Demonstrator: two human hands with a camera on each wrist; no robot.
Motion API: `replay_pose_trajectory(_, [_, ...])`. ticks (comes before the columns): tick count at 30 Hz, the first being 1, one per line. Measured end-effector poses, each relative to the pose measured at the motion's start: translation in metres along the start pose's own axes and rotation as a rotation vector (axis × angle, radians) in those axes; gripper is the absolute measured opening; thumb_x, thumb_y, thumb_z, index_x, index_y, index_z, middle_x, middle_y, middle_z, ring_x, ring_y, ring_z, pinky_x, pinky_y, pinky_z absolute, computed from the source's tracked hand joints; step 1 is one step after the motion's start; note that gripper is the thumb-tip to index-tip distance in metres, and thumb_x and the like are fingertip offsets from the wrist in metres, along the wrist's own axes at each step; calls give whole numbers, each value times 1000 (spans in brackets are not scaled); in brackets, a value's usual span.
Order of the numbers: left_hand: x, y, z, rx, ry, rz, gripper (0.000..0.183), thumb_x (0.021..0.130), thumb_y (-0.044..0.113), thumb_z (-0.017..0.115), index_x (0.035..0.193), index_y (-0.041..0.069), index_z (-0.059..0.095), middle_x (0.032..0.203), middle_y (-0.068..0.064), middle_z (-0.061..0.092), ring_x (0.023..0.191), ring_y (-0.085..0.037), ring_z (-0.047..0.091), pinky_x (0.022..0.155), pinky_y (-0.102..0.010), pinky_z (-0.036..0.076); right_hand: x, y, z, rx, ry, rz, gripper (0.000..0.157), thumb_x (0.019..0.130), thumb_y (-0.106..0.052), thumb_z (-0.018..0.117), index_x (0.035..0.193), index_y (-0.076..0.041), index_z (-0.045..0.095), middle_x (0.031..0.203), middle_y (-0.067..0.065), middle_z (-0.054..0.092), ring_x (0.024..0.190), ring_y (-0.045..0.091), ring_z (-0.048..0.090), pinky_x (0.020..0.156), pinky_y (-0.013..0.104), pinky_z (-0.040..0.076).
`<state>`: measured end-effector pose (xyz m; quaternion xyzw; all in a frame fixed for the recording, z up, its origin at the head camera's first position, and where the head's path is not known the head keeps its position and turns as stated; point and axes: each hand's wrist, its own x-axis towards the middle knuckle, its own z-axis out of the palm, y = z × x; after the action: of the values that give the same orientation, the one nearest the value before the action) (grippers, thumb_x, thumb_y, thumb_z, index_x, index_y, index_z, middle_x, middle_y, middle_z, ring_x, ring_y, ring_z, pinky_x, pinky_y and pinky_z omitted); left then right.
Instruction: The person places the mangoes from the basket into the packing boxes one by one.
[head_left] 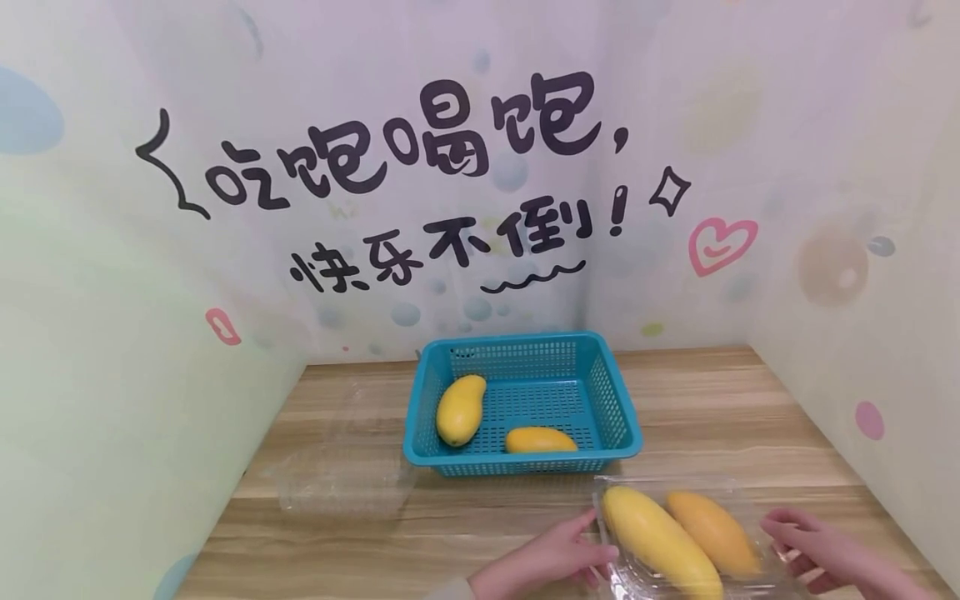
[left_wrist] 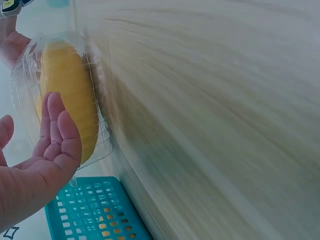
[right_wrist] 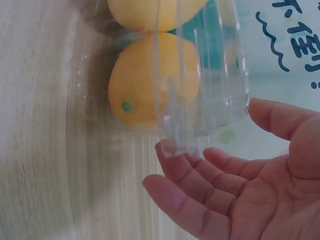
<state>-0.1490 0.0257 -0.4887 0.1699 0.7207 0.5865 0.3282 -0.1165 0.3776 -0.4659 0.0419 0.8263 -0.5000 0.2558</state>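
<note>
A clear plastic box (head_left: 626,575) at the front right holds two yellow mangoes, one long mango (head_left: 660,537) and a shorter, more orange mango (head_left: 712,533). At the box's left side is my left hand (head_left: 562,552), its fingers loosely bent beside the wall (left_wrist: 50,150). My right hand (head_left: 821,554) is at the opposite side. In the right wrist view its thumb and fingers are spread around the box's corner (right_wrist: 220,107), appearing to touch the edge without gripping. The mangoes lie side by side inside.
Behind the box stands a blue plastic basket (head_left: 525,467) with two mangoes, a left mango (head_left: 461,410) and a front mango (head_left: 540,439). An open clear plastic box (head_left: 345,483) lies to its left on the wooden table (head_left: 322,550). Printed walls enclose the table.
</note>
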Motion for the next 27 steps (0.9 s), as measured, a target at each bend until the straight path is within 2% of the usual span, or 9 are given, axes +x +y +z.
replay_pose_trajectory(4, [11,7,10,28,9,-16,68,87,26,61,141,0,28,78,-11,68,64,-23,64,59,-31,51,-3,-1,-5,-95,49,44,66,98,-39,34,127,18,20,102,27,51,81,19,56,63,33,49])
replay_pose_trajectory(8, [21,13,19,25,18,-32,68,87,26,61,141,1,29,77,-9,68,63,-21,64,61,-32,52,-5,-3,-8,-156,68,83,78,96,-44,36,132,19,8,123,44,34,92,34,57,68,42,50])
replay_pose_trajectory(13, [36,17,30,-8,29,-39,69,85,24,63,141,1,30,76,-9,68,63,-23,64,61,-33,53,-5,-1,-14,-172,66,110,86,95,-47,37,133,20,-1,126,50,19,99,48,50,68,45,49])
replay_pose_trajectory(14, [38,18,32,-15,32,-42,69,85,24,64,141,2,30,76,-9,69,63,-24,64,60,-32,53,-4,1,-15,-169,70,116,87,95,-48,37,133,19,-3,126,50,17,97,47,50,66,43,49])
replay_pose_trajectory(16, [42,18,34,-29,38,-46,69,84,23,65,140,2,31,77,-8,69,65,-26,65,59,-32,52,-2,5,-17,-176,93,104,89,94,-47,39,133,19,-7,119,49,27,83,37,53,61,34,47])
replay_pose_trajectory(19, [45,16,35,-46,37,-41,68,84,21,65,140,3,31,79,-9,69,67,-30,65,58,-33,52,3,14,-19,-177,140,86,89,95,-46,38,133,20,-8,119,47,30,82,30,55,62,34,47])
replay_pose_trajectory(21, [44,13,34,-48,30,-35,67,84,19,65,140,4,31,82,-8,70,67,-30,65,59,-34,53,7,20,-22,-187,186,74,86,96,-45,36,133,21,-4,117,47,34,84,32,57,66,37,48])
replay_pose_trajectory(23, [40,10,30,-52,22,-27,66,85,18,64,140,2,31,84,-8,70,67,-30,65,60,-35,53,9,23,-24,-181,223,71,84,97,-46,34,132,22,-1,123,49,27,98,40,54,74,43,48])
replay_pose_trajectory(27, [30,2,17,-31,24,-26,63,86,18,63,138,0,33,87,-5,69,71,-27,65,62,-35,53,12,26,-28,-169,319,65,81,96,-43,37,131,22,5,121,49,28,97,36,53,72,34,48])
